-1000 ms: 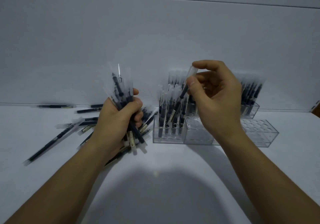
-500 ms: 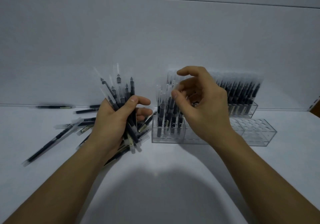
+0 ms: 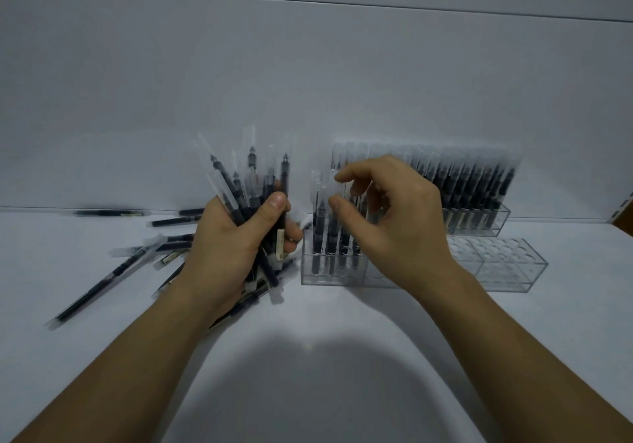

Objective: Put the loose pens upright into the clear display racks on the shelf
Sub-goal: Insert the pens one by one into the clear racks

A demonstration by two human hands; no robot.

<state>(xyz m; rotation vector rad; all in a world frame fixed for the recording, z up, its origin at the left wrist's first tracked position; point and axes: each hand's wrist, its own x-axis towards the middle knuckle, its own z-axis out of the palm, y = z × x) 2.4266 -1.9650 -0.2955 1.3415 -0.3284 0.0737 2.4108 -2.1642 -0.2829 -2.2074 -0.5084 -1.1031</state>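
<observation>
Left hand point(image 3: 236, 237) grips pen bundle point(image 3: 253, 182), right hand point(image 3: 394, 223) loose over near rack point(image 3: 507, 271)

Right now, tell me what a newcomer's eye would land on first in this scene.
The left hand gripping a bristling bundle of pens, left of centre, draws the eye first. Beside it the right hand hovers, fingers loosely curled, over the part-filled front rack, with a full back rack behind. Loose pens lie scattered on the shelf at far left.
</observation>
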